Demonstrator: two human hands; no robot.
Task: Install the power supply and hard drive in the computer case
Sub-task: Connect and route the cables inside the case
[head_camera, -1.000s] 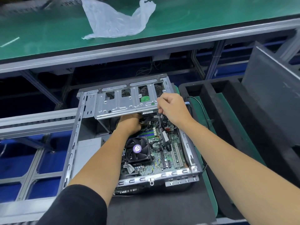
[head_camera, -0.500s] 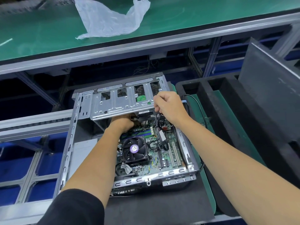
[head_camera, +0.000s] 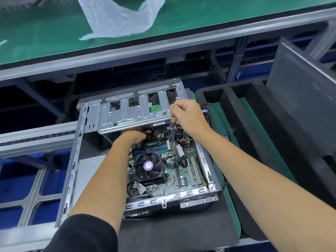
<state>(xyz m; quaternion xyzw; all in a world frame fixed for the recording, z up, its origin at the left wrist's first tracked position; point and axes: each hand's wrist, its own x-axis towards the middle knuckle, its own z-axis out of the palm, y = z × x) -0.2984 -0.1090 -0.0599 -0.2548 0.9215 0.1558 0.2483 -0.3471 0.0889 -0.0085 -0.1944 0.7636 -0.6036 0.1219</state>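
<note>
So the open grey steel computer case [head_camera: 72,179] is lying on its side on a black mat [head_camera: 172,231], motherboard facing up, with the black CPU fan with the purple sticker [head_camera: 149,167] sitting right in the middle of the board. The silver perforated metal drive cage [head_camera: 127,115] is tilted up over the far end of the case, and you can see a bit of green circuit board [head_camera: 156,108] through one of its cutouts, looks like the underside of the hard drive sitting in there, though most of it is hidden. Right hand [head_camera: 187,117] has its fingers curled around the near right edge of the cage and a thin black cable [head_camera: 175,140] hangs down from that fist onto the board. Left hand [head_camera: 135,136] is reaching in under the cage; its fingers are tucked out of sight beneath the metal so I can't tell what they've got, if anything. A crumpled clear plastic bag [head_camera: 116,17] lies on the green bench surface [head_camera: 218,20] behind. Black foam tray [head_camera: 241,113] just to the right of the case
</note>
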